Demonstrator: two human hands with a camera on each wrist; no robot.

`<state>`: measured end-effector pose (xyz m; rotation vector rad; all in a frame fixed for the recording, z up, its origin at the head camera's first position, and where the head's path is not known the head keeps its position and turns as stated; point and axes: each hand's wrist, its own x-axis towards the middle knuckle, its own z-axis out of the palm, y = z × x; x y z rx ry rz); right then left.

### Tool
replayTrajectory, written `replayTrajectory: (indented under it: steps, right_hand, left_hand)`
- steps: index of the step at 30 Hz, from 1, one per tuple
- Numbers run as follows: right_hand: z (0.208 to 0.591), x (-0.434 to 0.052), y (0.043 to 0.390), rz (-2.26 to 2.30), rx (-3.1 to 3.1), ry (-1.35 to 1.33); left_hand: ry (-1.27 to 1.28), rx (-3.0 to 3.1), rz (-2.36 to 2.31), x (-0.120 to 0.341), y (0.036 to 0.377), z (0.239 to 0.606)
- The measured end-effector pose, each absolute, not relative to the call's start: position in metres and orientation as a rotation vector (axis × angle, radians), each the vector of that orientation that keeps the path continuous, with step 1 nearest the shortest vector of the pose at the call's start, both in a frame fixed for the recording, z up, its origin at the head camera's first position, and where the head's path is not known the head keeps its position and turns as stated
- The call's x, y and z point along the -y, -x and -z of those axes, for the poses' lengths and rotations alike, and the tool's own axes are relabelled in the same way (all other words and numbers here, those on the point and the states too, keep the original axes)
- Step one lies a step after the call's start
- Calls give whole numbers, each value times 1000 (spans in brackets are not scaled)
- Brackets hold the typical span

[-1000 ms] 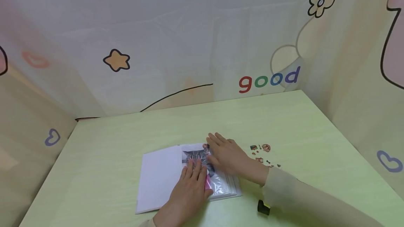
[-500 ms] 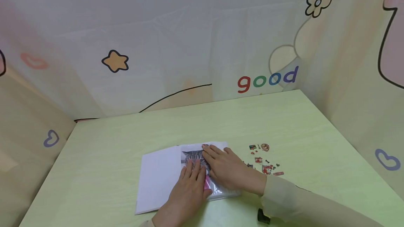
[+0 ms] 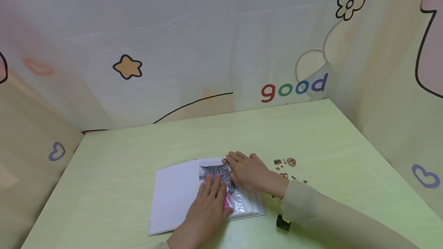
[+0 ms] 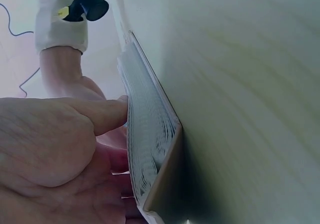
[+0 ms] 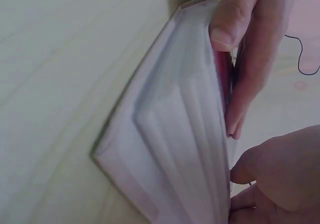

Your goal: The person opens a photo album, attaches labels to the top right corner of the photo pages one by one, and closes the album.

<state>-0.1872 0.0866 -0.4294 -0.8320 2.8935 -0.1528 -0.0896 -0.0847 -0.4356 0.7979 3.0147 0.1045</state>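
A photo album (image 3: 171,197) lies spread on the table, its plain white inner cover at left and clear plastic sleeves at right. On the sleeve shows a picture of a grey striped cat (image 3: 218,169), partly covered by the hands. My left hand (image 3: 207,206) rests on the page, fingers extended over the cat and thumb at the lower edge. My right hand (image 3: 250,174) touches the page's upper right part. In the left wrist view, the stacked sleeves (image 4: 145,108) are seen edge-on beside the left thumb. The right wrist view shows the layered page corners (image 5: 185,124).
Several small stickers (image 3: 291,162) lie on the pale green table (image 3: 121,172) right of the album, some hidden by the right arm. A black and yellow device (image 3: 283,223) sits on the right sleeve. A printed curtain (image 3: 155,49) surrounds the table.
The right hand slid down and left over the cat picture, then went back to the upper right, uncovering the cat again. The left hand has stayed in place.
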Motion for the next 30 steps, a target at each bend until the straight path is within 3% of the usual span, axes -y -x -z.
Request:
replayTrajectory:
  steps: [12,22,30]
  right_hand:
    - [435,-87,192,335,-2946,744]
    - [430,-84,160,221,-2970,1051]
    - [437,-82,159,53,-2998,1104]
  left_hand:
    - [-796,-3015,-70,85,90,436]
    - [-796,-3023,-67,86,89,436]
    - [-813,-3026,-92,86,87,437]
